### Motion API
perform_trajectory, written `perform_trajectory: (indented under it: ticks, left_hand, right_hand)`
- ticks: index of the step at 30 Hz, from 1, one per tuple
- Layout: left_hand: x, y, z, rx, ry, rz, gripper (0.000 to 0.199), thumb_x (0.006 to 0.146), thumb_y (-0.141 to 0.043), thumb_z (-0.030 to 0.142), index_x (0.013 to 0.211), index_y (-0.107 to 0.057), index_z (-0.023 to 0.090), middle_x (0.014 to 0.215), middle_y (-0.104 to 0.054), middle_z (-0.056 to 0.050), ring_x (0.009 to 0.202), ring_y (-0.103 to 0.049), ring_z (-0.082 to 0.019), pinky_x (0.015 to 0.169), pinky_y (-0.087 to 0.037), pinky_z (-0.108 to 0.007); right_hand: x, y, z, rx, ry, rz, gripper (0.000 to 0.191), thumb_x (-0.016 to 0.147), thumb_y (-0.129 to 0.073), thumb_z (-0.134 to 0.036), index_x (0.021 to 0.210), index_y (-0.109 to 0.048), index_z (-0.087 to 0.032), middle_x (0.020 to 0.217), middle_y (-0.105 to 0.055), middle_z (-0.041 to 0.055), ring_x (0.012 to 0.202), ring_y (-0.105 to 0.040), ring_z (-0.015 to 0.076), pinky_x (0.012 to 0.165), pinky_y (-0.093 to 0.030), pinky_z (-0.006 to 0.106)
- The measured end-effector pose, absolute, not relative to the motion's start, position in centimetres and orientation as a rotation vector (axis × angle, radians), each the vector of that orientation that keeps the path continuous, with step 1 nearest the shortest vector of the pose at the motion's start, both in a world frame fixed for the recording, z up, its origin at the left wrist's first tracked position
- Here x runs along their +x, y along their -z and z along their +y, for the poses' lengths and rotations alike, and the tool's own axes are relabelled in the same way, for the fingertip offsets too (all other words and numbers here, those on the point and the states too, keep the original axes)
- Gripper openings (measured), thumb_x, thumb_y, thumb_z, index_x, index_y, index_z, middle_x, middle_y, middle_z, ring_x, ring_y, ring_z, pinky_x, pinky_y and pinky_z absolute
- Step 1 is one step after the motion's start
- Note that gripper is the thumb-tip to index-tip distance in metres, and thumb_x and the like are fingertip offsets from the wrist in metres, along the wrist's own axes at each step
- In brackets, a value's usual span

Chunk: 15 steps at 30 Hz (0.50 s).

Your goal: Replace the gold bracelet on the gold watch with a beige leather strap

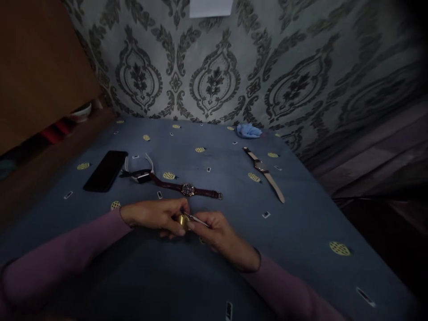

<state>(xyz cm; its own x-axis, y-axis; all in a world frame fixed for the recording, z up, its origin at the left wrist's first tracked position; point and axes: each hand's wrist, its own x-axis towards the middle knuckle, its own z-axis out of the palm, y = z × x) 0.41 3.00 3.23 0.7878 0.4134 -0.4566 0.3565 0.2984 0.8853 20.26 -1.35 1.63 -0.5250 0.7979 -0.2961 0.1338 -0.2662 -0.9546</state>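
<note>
Between the fingers of my left hand (163, 216) is a small round gold-coloured piece (183, 221), shiny like a watch case; the fingers cover part of it. My right hand (217, 232) pinches a slim silver-coloured tool (199, 220), its tip at the upper edge of the gold piece. Whether the tool is tweezers or a small pry blade I cannot tell. Just beyond my hands lies a wristwatch with a brown strap (187, 190), dial up and stretched out. Another wristwatch with a pale-lined strap (261, 167) rests face down farther to the right.
On the left are a black phone (105, 171) and a smartwatch with a white band (143, 177), close to a dark strap. A crumpled blue cloth (248, 131) sits near the patterned wall (216, 58). A blue printed cloth (301, 249) covers the table.
</note>
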Motion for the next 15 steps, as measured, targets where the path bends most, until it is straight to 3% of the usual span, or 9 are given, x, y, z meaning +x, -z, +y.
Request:
perform_trajectory:
  ticks: [6,11,15]
  left_hand:
    - [0.4,-2.9,2.8,1.348,-0.126,0.762,0.035,0.076,-0.064,0.024,0.100,-0.039,0.020,0.070,-0.054,0.007,0.057,-0.049,-0.009,0.055,-0.040,-0.023]
    - [0.6,-2.9,2.1,1.646,-0.306,0.875,0.020,0.081,-0.065,0.029,0.086,-0.048,0.018,0.072,-0.050,0.005,0.066,-0.045,-0.011,0.058,-0.033,-0.023]
    - [0.6,-2.7,1.1,1.799,-0.373,1.030,0.020,0.085,-0.062,0.032,0.077,-0.052,0.017,0.070,-0.050,0.004,0.066,-0.047,-0.012,0.058,-0.031,-0.024]
  right_hand:
    - [19.7,-1.5,-1.5,-1.202,-1.826,-1.425,0.047,0.077,-0.062,-0.062,0.064,-0.053,-0.018,0.046,-0.030,-0.0106,0.040,-0.020,0.0042,0.036,-0.015,0.020]
    - [19.4,-1.1,-1.2,-1.244,-1.783,-1.390,0.047,0.076,-0.062,-0.061,0.061,-0.043,-0.021,0.045,-0.028,-0.0115,0.038,-0.021,0.0047,0.036,-0.017,0.020]
    - [19.4,-0.9,-1.2,-1.232,-1.754,-1.435,0.045,0.079,-0.060,-0.060,0.063,-0.046,-0.020,0.047,-0.029,-0.0108,0.041,-0.023,0.0055,0.039,-0.019,0.021]
